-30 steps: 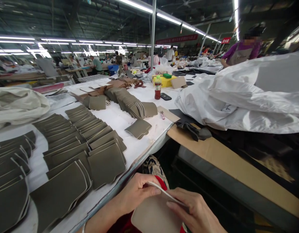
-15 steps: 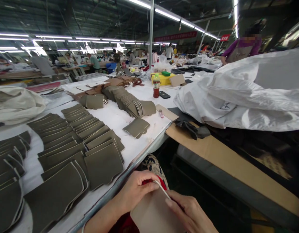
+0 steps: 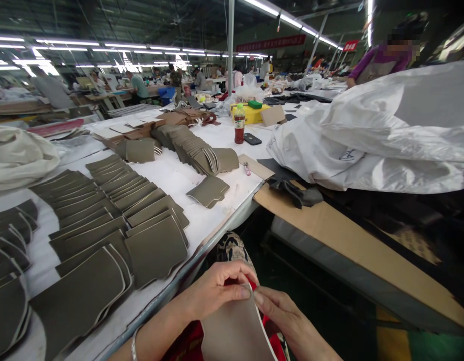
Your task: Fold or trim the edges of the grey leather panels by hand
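Observation:
Over my lap, my left hand (image 3: 226,288) pinches the far corner of a beige-grey leather-like panel (image 3: 234,331) with a pale edge. My right hand (image 3: 280,313) closes thumb and fingers on the same panel's right edge, close to the left fingertips. The near end of this panel runs out of view. On the white-covered table (image 3: 171,175) to my left lie overlapping rows of olive-grey panels (image 3: 156,250). A single olive panel (image 3: 208,190) lies by itself near the table edge.
A drink bottle (image 3: 239,124), a dark phone (image 3: 252,139) and a yellow box (image 3: 250,114) stand farther back. Large white plastic sheeting (image 3: 378,125) covers the right side, above a cardboard sheet (image 3: 352,245). A co-worker (image 3: 382,62) is behind it.
My right hand has moved up along the panel's edge toward my left fingertips. The panel has turned, its right edge now running steeper. The camera view has shifted slightly.

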A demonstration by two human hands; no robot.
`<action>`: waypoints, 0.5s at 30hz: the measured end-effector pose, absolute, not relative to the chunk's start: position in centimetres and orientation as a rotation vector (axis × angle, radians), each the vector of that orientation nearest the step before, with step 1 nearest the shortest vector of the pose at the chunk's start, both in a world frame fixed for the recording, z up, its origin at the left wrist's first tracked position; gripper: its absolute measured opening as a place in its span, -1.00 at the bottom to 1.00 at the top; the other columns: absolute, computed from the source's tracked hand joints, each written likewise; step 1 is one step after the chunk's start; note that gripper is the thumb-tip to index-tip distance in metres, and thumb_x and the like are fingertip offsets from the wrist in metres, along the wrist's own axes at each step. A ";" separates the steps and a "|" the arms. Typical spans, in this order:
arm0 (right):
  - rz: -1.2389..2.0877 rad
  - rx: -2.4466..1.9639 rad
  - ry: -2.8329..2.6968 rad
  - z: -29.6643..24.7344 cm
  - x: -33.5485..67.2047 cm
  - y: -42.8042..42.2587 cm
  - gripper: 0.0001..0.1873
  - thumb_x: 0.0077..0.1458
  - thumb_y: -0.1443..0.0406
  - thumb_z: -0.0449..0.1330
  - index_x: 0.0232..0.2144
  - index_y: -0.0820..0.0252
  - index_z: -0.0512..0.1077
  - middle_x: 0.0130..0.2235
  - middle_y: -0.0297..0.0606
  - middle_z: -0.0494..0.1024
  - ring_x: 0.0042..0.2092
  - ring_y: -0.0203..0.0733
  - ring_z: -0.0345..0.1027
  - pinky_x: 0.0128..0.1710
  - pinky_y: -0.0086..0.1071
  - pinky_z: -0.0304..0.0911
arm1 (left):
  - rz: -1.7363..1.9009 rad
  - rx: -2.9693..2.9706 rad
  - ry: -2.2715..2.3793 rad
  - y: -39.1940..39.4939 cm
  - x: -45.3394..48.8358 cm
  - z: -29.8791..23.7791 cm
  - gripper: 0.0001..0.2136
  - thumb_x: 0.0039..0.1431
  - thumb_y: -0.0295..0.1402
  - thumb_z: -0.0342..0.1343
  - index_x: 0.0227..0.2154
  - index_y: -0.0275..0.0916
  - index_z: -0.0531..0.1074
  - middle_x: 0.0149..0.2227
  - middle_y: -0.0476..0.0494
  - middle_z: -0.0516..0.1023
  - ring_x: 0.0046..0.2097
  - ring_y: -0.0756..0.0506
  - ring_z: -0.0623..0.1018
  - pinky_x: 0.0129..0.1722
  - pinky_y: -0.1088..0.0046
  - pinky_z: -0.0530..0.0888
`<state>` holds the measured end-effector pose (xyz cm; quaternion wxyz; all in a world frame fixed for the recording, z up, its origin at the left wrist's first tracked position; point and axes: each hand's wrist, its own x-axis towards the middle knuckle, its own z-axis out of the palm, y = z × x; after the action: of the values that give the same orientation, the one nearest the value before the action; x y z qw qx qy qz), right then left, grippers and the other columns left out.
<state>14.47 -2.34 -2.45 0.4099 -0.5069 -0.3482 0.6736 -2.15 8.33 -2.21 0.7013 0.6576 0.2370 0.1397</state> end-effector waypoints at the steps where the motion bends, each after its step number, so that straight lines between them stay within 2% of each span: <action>1: 1.703 -1.274 -0.868 -2.4 14.4 -2.4 -0.45 0.11 -0.15 0.17 -0.41 0.27 0.40 -0.43 -0.33 0.32 -0.40 -0.30 0.16 -0.39 -0.44 0.11 | 0.311 1.465 0.525 8.4 -2.1 -2.2 -0.74 0.17 -0.24 0.25 -0.16 -0.29 0.49 -0.33 -0.07 0.50 -0.27 -0.03 0.43 -0.23 0.50 0.31; 7: 1.625 -1.274 -0.946 -1.9 14.8 -2.5 -0.43 0.16 -0.18 0.08 -0.43 0.23 0.40 -0.38 -0.27 0.41 -0.33 -0.21 0.27 -0.31 -0.39 0.23 | 0.324 1.459 0.528 8.5 -1.9 -2.0 -0.75 0.19 -0.26 0.23 -0.15 -0.29 0.49 -0.31 -0.09 0.51 -0.25 -0.04 0.45 -0.20 0.48 0.32; 10: 1.446 -1.365 -1.220 -2.5 15.5 -2.5 -0.39 0.15 -0.22 0.03 -0.31 0.19 0.48 -0.29 -0.23 0.49 -0.24 -0.12 0.36 -0.23 -0.35 0.30 | 0.360 1.455 0.568 8.5 -1.5 -1.9 -0.79 0.18 -0.27 0.22 -0.20 -0.28 0.51 -0.30 -0.09 0.53 -0.24 -0.05 0.46 -0.20 0.49 0.33; 13: 1.285 -1.414 -1.533 -3.3 16.6 -2.8 -0.42 0.09 -0.21 0.13 -0.16 0.11 0.50 -0.26 -0.26 0.54 -0.25 -0.08 0.43 -0.30 -0.37 0.32 | 0.364 1.518 0.617 8.1 -0.8 -2.1 -0.83 0.17 -0.25 0.20 -0.31 -0.26 0.53 -0.33 -0.06 0.54 -0.25 -0.07 0.46 -0.22 0.51 0.35; 15: 1.233 -1.433 -1.698 -3.5 18.0 -3.3 -0.51 0.13 -0.16 0.15 -0.17 0.06 0.51 -0.30 -0.30 0.57 -0.29 -0.09 0.46 -0.39 -0.39 0.31 | 0.291 1.578 0.648 7.9 -0.2 -2.4 -0.81 0.15 -0.20 0.19 -0.41 -0.22 0.53 -0.40 -0.03 0.54 -0.28 -0.10 0.49 -0.26 0.50 0.38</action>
<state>18.04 -3.26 -3.45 0.2958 -0.5386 -0.6383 0.4637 -0.16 7.88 -2.39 0.6486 0.6940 0.2849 0.1282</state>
